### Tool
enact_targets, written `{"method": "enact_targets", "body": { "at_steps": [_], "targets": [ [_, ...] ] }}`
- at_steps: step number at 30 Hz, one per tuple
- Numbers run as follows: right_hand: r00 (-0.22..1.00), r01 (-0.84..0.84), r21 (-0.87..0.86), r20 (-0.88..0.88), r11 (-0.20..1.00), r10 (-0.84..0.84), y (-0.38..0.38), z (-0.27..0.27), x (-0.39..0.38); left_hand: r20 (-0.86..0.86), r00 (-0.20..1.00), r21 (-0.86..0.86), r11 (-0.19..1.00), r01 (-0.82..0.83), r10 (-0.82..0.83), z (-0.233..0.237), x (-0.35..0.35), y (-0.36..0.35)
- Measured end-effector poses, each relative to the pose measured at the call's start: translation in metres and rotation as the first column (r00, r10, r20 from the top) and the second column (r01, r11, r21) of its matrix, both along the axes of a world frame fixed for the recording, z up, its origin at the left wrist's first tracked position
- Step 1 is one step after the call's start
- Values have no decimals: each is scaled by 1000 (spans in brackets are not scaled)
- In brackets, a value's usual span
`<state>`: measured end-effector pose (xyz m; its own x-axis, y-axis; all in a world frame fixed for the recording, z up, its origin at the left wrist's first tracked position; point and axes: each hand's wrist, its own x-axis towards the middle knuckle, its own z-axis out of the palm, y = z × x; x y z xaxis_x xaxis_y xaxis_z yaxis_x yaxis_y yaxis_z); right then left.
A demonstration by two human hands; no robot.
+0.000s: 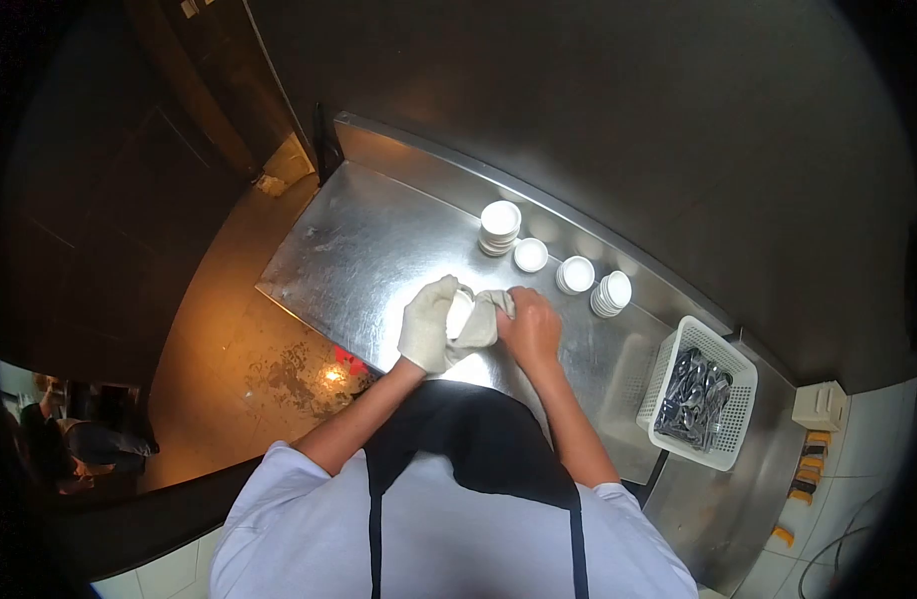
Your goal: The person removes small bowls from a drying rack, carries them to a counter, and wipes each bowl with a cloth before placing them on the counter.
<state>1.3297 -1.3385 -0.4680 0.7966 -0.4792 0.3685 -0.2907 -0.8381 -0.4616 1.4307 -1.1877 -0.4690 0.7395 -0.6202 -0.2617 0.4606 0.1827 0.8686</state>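
Note:
My left hand [426, 327], in a pale knitted glove, is closed around a small white dish [459, 313] above the steel table. Bare and closed, my right hand [532, 327] grips a light grey cloth [481, 321], which lies against the dish and partly hides it. Beyond my hands, a tall stack of white dishes [500, 219] stands near the table's back edge. To its right are a low white dish [530, 256], a short stack [576, 275] and another stack of dishes [612, 293].
The steel table [343, 240] has a raised back edge [448, 180] along a dark wall. At right stands a white perforated basket [735, 419] full of metal cutlery [692, 397]. A white box [821, 405] sits farther right. At far left, part of a person [104, 444] shows.

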Motion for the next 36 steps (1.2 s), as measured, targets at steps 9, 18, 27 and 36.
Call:
{"method": "enact_targets", "body": {
  "at_steps": [9, 18, 27, 36],
  "targets": [
    [994, -108, 893, 108, 438, 26, 22, -13, -1, 727, 652, 441, 874, -203, -216, -27, 5, -2],
    [883, 131, 973, -27, 191, -468, -63, -109, 18, 664, 544, 678, 719, -152, -512, -38, 24, 10],
    [914, 126, 852, 100, 508, -394, -102, -148, 40, 706, 510, 623, 774, -117, -491, -13, 15, 15],
    [861, 506, 67, -103, 860, -498, -103, -101, -22, 622, 655, 575, 818, -11, -428, -72, 22, 12]
  ]
}}
